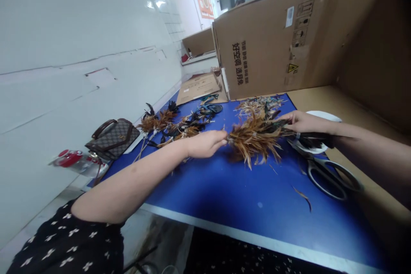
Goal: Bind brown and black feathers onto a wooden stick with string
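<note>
A bundle of brown and dark feathers (255, 139) lies across the blue table top (244, 197), stretched between both hands. My left hand (205, 143) is closed in a pinch on the bundle's left end. My right hand (300, 122) grips the dark right end of the same bundle, fingers curled. Large metal scissors (327, 171) lie on the table just below my right wrist.
More feather bunches (167, 124) lie at the left back of the table, loose feathers (260, 105) at the back. A brown patterned handbag (112, 137) and a clear bottle with red cap (75, 160) sit at the left. A big cardboard box (276, 38) stands behind; a white round object (321, 115) lies under my right forearm.
</note>
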The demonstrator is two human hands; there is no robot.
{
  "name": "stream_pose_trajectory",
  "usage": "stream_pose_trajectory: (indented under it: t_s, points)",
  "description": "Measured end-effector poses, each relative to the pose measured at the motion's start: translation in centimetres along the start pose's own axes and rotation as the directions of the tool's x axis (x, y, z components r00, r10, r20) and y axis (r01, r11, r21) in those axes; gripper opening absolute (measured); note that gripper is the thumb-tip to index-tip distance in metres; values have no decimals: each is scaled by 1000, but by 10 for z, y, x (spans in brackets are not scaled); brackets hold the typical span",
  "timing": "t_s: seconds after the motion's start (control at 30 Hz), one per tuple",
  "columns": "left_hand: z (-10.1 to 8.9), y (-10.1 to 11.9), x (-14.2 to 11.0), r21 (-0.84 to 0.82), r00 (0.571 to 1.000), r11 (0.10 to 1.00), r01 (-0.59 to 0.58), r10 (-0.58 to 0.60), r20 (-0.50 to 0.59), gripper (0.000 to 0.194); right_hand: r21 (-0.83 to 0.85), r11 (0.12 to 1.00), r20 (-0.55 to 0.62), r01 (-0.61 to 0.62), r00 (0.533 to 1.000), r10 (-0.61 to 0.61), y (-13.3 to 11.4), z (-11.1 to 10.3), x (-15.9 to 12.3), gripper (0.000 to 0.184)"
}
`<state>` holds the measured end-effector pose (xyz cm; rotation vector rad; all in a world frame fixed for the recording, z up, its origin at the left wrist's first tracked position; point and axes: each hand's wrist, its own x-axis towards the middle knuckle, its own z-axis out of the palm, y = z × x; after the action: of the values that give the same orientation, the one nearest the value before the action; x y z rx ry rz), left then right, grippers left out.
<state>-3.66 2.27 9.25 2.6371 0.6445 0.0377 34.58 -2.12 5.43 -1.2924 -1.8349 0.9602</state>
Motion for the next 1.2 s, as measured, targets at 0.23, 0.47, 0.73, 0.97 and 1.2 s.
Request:
stream_pose_trajectory:
  t_s: [0.23, 0.47, 0.73, 0.97, 1.2]
  points:
    - [-25, -13, -41, -750, 915, 661, -25, -287, -284, 60, 145, 973, 60, -180, 983, 173, 6, -14, -13, 56]
    - [-41, -7, -78, -891, 820, 405, -204, -426, -381, 60, -30, 984, 123, -177, 976, 180, 0, 2, 6, 74]
    - [-51, -13, -111, -821, 678, 432, -373, -476, -559, 44, -355, 926, -133, -130, 987, 87, -37, -11, 36, 79]
    - [-70, -33, -147, -760, 444, 416, -499, -631, -637, 23, -369, 882, -358, -293, 921, 157, -61, -50, 42, 78]
    - [-68, -50, -167, -773, 370, 396, -496, -708, -601, 24, -462, 754, -506, -468, 837, 210, -59, -89, 18, 79]
